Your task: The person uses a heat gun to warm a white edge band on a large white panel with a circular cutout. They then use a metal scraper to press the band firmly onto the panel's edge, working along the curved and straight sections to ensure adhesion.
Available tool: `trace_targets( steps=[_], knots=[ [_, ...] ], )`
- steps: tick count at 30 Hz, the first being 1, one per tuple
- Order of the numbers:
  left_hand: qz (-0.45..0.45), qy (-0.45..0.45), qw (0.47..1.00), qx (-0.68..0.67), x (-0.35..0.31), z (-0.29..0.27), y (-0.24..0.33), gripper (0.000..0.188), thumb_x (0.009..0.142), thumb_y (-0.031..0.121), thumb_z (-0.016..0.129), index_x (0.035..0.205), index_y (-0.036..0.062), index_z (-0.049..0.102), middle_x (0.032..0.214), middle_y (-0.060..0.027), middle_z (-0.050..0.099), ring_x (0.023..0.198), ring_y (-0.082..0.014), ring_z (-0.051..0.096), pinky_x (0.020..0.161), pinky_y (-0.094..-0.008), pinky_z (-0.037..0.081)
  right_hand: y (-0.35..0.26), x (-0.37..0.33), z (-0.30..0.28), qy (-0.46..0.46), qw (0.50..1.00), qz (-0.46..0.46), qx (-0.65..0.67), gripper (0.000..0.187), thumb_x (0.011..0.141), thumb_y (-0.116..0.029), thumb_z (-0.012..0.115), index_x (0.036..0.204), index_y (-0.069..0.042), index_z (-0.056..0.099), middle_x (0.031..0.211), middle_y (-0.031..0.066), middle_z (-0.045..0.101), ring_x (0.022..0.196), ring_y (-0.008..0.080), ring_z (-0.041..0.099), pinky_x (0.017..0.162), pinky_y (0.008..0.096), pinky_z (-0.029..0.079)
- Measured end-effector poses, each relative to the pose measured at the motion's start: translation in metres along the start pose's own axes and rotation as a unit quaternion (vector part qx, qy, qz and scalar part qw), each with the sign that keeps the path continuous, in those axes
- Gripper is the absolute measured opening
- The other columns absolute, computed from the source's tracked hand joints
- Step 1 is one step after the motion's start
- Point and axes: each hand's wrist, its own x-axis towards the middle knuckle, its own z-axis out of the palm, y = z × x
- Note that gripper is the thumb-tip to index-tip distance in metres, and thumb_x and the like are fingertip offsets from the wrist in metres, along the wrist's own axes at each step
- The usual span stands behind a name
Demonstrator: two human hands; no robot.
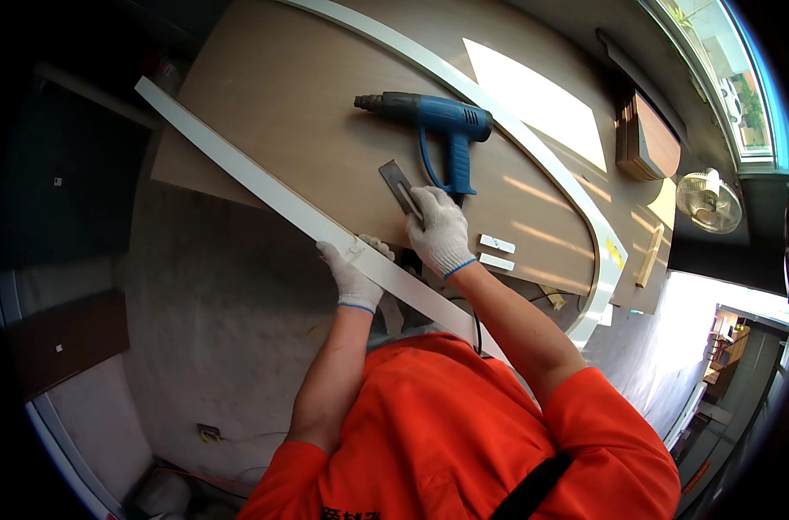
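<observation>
A long white strip [238, 166] runs diagonally along the near edge of the brown tabletop [290, 113], down to my waist. My left hand [353, 277], in a white knitted glove, is closed around its middle. In my gloved right hand [441, 234] is a flat grey metal blade [394, 182] with a long slot, resembling a plane iron. It tilts up and away over the table, apart from the strip. Just beyond it, a blue heat gun [453, 120] lies on its side, nozzle pointing left.
A long white curved strip [533, 139] bends around the table's far and right sides. Two short white pieces [496, 243] lie right of my right hand. Stacked brown panels [647, 139] and a fan [709, 201] are at far right, a yellowish wooden piece [650, 256] nearby.
</observation>
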Motion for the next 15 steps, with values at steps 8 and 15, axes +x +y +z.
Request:
trace_targets(
  steps=[8, 15],
  knots=[
    [-0.031, -0.081, 0.995, -0.055, 0.005, -0.006, 0.004, 0.093, 0.081, 0.101, 0.05, 0.1, 0.0099, 0.059, 0.089, -0.0082, 0.058, 0.083, -0.0269, 0.058, 0.078, -0.0426, 0.053, -0.033, -0.083, -0.008, -0.192, 0.979, -0.057, -0.048, 0.062, 0.076, -0.032, 0.084, 0.128, -0.004, 0.064, 0.114, 0.0163, 0.071, 0.105, 0.0375, 0.071, 0.096, 0.0483, 0.055],
    [-0.045, -0.107, 0.992, -0.048, 0.012, -0.01, 0.003, 0.089, 0.079, 0.097, 0.061, 0.1, 0.0101, 0.059, 0.081, -0.0072, 0.056, 0.076, -0.0253, 0.056, 0.076, -0.0414, 0.052, -0.026, -0.084, -0.001, -0.222, 0.968, -0.074, -0.091, 0.052, 0.071, -0.022, 0.081, 0.114, -0.002, 0.062, 0.104, 0.0183, 0.069, 0.099, 0.0368, 0.07, 0.091, 0.0481, 0.056]
  ],
)
